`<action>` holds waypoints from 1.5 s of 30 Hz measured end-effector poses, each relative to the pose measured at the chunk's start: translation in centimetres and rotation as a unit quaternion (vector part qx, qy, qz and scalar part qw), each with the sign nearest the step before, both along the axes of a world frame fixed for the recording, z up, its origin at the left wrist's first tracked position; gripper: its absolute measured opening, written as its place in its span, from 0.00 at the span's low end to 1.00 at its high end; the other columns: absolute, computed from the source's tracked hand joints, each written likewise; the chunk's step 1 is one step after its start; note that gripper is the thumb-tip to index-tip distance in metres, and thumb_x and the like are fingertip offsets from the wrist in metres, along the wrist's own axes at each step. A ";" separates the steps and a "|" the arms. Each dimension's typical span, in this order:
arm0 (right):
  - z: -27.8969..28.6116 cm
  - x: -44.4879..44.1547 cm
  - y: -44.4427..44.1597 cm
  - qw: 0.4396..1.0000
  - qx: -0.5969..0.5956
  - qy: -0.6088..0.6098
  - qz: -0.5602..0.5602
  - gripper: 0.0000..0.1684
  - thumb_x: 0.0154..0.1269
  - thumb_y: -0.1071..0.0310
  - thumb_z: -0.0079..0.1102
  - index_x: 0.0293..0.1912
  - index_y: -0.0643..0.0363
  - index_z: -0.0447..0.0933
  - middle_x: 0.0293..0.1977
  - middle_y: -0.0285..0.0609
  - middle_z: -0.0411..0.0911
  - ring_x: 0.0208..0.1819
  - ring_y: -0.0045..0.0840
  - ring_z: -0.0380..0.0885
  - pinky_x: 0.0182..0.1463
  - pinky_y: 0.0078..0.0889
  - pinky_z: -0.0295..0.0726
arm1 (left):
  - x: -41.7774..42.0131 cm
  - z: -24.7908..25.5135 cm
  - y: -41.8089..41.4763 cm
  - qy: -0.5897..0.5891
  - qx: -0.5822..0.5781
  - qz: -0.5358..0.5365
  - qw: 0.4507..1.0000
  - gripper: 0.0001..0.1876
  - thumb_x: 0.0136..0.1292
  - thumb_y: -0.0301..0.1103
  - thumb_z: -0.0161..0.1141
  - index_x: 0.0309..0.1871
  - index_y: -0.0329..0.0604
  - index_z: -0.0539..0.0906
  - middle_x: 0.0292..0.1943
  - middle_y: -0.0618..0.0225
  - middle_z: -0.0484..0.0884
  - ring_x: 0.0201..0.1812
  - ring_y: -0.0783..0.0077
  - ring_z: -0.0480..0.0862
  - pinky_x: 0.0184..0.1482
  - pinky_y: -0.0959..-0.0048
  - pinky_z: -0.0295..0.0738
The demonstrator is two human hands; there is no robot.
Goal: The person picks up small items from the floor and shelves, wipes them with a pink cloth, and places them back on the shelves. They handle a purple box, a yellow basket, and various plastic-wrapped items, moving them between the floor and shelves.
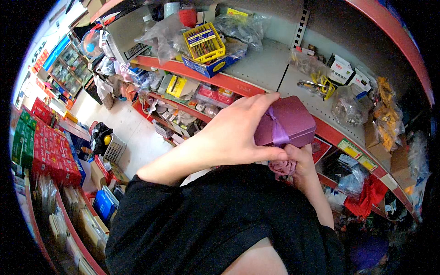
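A purple metal tin (297, 120) with rounded corners and a lilac ribbon (279, 132) tied round it is tilted in front of the shelf edge. My left hand (233, 132) grips its left end, thumb on the near side and fingers over the top. Against the tin's lower near edge, my right hand (301, 160) is closed around a bunched pink cloth (282, 167). The right thumb lies beside the left thumb's tip. Most of the right fingers are hidden, so their hold on the tin's underside cannot be told.
Behind the tin runs a grey perforated metal shelf (259, 65) with a red front edge. On it are a yellow drill bit case (204, 43), plastic bags, small white boxes (340, 70) and bagged orange goods (385, 113). Red cartons (55, 151) and a white basket (116, 148) are at left.
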State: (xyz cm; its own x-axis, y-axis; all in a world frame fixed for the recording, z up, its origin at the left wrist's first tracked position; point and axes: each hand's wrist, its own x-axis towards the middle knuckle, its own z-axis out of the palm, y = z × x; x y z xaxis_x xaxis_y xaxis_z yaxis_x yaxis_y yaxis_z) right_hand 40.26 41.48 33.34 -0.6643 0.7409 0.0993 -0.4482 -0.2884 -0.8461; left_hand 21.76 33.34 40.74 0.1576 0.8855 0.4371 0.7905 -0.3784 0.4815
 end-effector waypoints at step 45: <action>-2.3 1.4 -0.2 0.995 0.002 -0.035 0.095 0.59 0.43 0.47 0.73 0.70 0.61 0.57 0.59 0.46 0.71 0.60 0.34 0.74 0.64 0.37 0.72 | 1.3 -2.4 3.0 -0.193 -0.052 -0.154 0.968 0.19 0.70 0.36 0.57 0.23 0.36 0.71 0.18 0.67 0.67 0.25 0.74 0.67 0.31 0.68 0.62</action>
